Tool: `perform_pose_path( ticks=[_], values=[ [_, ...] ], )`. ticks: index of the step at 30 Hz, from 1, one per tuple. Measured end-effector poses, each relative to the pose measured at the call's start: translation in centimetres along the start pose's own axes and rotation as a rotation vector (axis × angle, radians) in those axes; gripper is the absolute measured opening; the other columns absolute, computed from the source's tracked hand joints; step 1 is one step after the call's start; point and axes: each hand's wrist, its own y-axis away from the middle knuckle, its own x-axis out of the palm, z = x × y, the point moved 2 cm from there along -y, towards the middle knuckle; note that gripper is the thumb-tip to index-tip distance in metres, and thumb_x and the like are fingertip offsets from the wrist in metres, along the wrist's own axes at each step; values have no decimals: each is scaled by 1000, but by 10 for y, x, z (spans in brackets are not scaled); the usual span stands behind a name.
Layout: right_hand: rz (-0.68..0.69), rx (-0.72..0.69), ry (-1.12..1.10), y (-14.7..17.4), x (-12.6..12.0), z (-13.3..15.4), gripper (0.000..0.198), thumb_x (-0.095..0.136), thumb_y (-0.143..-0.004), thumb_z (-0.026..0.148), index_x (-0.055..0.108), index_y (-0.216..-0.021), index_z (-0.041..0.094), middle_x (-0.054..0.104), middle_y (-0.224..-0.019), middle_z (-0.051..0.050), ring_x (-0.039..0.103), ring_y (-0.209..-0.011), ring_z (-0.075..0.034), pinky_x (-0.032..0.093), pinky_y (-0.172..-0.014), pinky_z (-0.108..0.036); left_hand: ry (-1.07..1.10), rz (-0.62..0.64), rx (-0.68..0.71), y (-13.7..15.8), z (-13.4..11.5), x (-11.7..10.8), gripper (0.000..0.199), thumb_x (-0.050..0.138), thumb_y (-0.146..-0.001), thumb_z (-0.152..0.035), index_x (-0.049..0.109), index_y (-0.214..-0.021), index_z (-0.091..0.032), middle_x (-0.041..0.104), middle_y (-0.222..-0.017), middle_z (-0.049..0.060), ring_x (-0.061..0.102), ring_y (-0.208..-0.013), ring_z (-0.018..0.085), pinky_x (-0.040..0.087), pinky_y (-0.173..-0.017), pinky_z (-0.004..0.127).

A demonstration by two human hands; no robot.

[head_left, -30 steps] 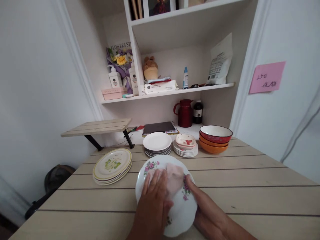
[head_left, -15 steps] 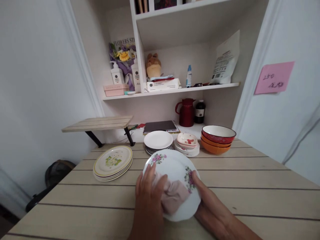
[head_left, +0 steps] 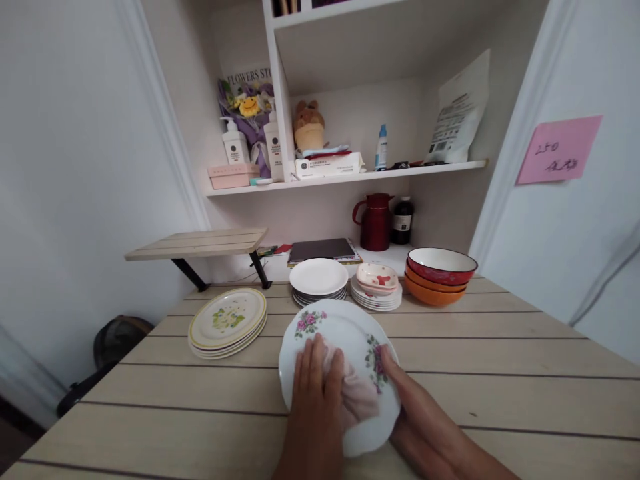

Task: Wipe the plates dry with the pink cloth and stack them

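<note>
A white plate (head_left: 295,367) with pink flowers and green leaves is tilted toward me above the wooden table. My right hand (head_left: 425,417) grips its right rim, thumb on the face and fingers behind it. Against the plate's face, my left hand (head_left: 317,393) presses a pale pink cloth (head_left: 359,397). Part of the cloth is hidden under the left fingers. Left of the plate lies a stack of yellow-rimmed plates (head_left: 229,320). Behind it are a stack with a plain white plate (head_left: 319,277) on top and small dishes with red figures (head_left: 376,279).
Red and orange bowls (head_left: 440,267) are stacked at the back right. A small raised wooden shelf (head_left: 200,241) stands at the back left. Behind the table are a dark red jug (head_left: 376,221), a dark bottle (head_left: 402,220) and a flat dark object (head_left: 321,250).
My left hand and the cloth have moved right across the plate, from near its left rim toward its middle. The right hand keeps its grip on the rim.
</note>
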Motion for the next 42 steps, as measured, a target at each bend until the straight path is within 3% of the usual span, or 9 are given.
perform_pose_path(
  ticks=[6,10,13,16,22,27,34,37,42],
  values=[
    [53,96,-56,3,4,2,61,53,-87,54,58,-127,8,69,-116,-17,62,-112,-26,39,-105,-41,98,63,402,-7,-15,-10,55,58,-84,-26,45,-137,-24,31,-154,13,25,-142,32,36,-108,53],
    [161,147,-48,5,9,4,65,47,-88,58,57,-129,9,68,-118,-17,60,-114,-27,38,-106,-42,-20,-32,223,-11,-10,-18,58,55,-85,-20,42,-138,-38,28,-155,9,28,-140,34,34,-105,59],
    [165,111,-57,2,7,6,64,48,-89,55,55,-131,8,67,-120,-17,61,-114,-27,38,-106,-41,-37,-85,99,-13,-4,-29,70,47,-79,-7,35,-144,-28,24,-156,13,28,-140,33,33,-106,56],
    [92,72,-81,-3,0,8,64,52,-88,53,54,-131,7,68,-119,-17,62,-111,-27,39,-105,-40,38,-82,162,-14,-5,-33,76,43,-72,-4,32,-145,-18,25,-156,13,26,-142,30,31,-109,53],
    [20,63,-79,-4,-5,10,65,54,-86,52,51,-134,9,66,-122,-18,62,-113,-28,40,-104,-41,-15,-3,195,-13,-5,-20,72,56,-82,-29,28,-147,-17,27,-155,16,22,-142,36,34,-107,58],
    [25,65,-48,0,-1,10,65,55,-85,55,54,-132,10,67,-120,-17,62,-112,-27,41,-103,-41,8,-12,148,-9,1,-6,74,53,-83,-15,22,-149,-16,36,-152,14,28,-141,30,42,-104,50],
    [48,155,-44,5,9,1,53,57,-86,49,64,-119,9,72,-110,-16,65,-107,-25,41,-104,-37,28,18,436,-12,-6,-7,63,42,-87,-9,25,-147,-12,45,-147,7,29,-141,20,36,-111,39],
    [68,205,-20,6,10,-5,50,58,-86,46,65,-119,8,72,-110,-16,65,-107,-26,40,-105,-37,-52,23,313,-20,4,-26,61,41,-89,-10,25,-147,-13,38,-151,8,23,-143,20,32,-115,42],
    [17,162,-21,4,9,-3,50,60,-85,45,64,-121,9,72,-109,-16,66,-105,-27,41,-104,-40,-217,-65,70,-22,24,-35,51,43,-93,-21,35,-143,-15,41,-149,9,31,-140,23,41,-108,42]
  ],
)
